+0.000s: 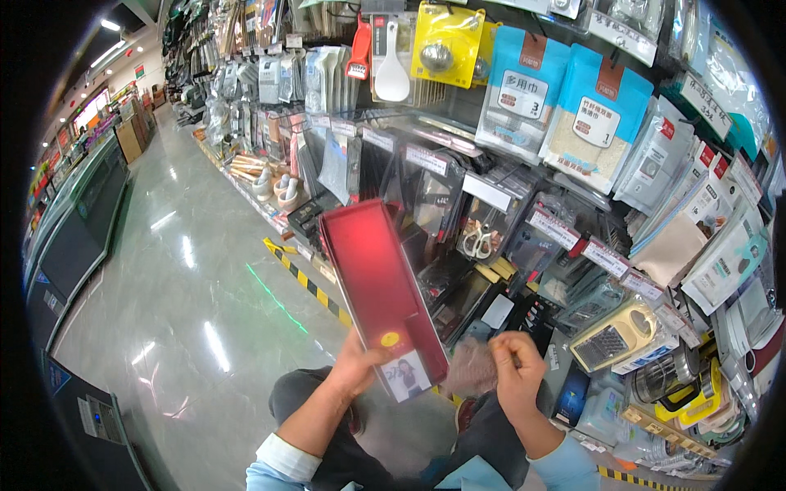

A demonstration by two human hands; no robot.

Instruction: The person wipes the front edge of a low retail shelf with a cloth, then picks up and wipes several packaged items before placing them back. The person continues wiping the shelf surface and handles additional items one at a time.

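Observation:
My left hand (356, 366) grips the lower end of a long red box (374, 270), its thumb on the near face. A yellow round sticker (390, 339) and a white panel with a printed figure (405, 375) mark that end. The box slants in front of the shelves, above my knees. To its right, my right hand (519, 368) pinches a brownish cloth (471, 369) between thumb and fingers. The cloth is blurred and hangs beside the box's lower right corner.
Racks of packaged kitchenware stand ahead and to the right, with blue cloth packs (522, 92), scissors (481, 240) and a boxed grater (614, 336). Mortars and pestles (288, 193) sit on the low shelf. Striped tape (307, 281) edges the grey floor (184, 307). Freezer cabinets (80, 227) line the left.

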